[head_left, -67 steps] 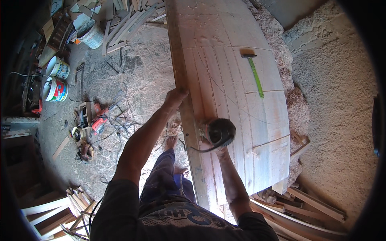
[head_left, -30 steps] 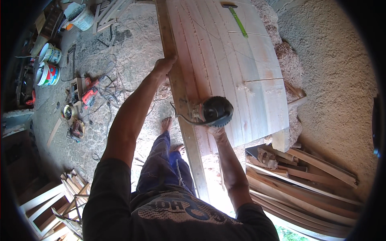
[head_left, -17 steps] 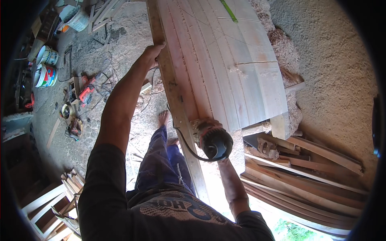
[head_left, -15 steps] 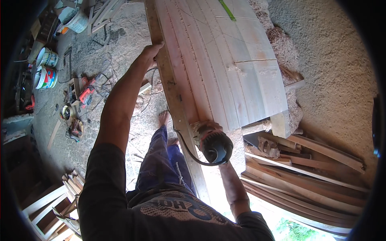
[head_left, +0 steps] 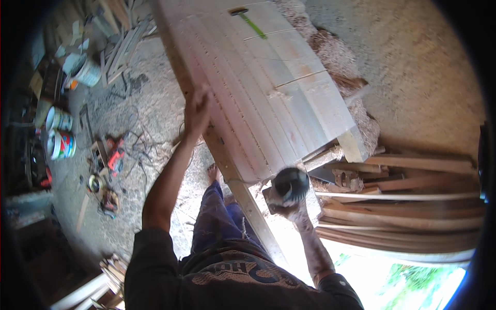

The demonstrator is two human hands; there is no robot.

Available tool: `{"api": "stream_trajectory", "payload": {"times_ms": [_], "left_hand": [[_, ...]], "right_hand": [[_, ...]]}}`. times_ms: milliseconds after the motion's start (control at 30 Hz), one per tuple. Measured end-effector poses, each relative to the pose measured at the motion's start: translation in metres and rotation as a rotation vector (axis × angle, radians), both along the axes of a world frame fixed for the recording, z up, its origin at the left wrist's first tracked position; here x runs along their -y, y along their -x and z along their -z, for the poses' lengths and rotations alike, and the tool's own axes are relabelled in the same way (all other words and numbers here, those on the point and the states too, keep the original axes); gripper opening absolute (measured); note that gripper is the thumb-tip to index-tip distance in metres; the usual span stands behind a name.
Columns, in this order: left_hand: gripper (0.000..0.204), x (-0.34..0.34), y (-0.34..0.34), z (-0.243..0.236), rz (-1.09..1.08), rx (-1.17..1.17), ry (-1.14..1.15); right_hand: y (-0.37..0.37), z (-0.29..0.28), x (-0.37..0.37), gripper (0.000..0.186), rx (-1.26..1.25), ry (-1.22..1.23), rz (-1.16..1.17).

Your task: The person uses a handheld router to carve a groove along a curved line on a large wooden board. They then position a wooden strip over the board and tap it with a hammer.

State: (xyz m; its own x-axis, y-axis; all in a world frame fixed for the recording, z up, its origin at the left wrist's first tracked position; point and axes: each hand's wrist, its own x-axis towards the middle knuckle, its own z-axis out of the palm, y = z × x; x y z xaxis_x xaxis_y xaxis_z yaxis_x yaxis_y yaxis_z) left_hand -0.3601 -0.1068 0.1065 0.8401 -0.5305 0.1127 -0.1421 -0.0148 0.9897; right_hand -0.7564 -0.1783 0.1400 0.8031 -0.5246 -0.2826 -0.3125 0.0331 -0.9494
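Note:
My right hand [head_left: 293, 213] grips a power tool [head_left: 290, 185] with a round, dark, ribbed motor end, held off the near end of a pale panel of joined boards [head_left: 258, 98]. The hand partly hides the tool, and motion blurs both. Over the long wooden beam [head_left: 227, 166] along the panel's left edge is my left hand [head_left: 199, 111], its fingers smeared by motion. Whether it touches the wood I cannot tell. Rough seams run lengthwise along the panel, with a few cut lines across it. A green strip with a dark round end [head_left: 253, 25] lies farther up.
Wood shavings [head_left: 330, 49] heap along the panel's right side. Stacked planks [head_left: 398, 217] lie at lower right. Left on the floor are a red power tool [head_left: 116, 155], loose cords, paint buckets [head_left: 62, 144] and scrap wood [head_left: 121, 54].
The power tool in my right hand has come off the panel's near end and tilted. My left hand has shifted nearer along the beam. My view has turned, so the panel sits farther left.

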Motion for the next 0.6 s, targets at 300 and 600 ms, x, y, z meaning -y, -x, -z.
{"api": "stream_trajectory", "payload": {"times_ms": [300,600], "left_hand": [[0.032,-0.02,0.123,-0.096,0.489,-0.14,0.363],[0.037,-0.006,0.096,-0.091,0.401,-0.268,0.252]], "right_hand": [[-0.065,-0.043,0.019,0.068,0.024,0.11,0.165],[-0.109,-0.064,0.034,0.077,-0.388,0.49,0.121]]}}
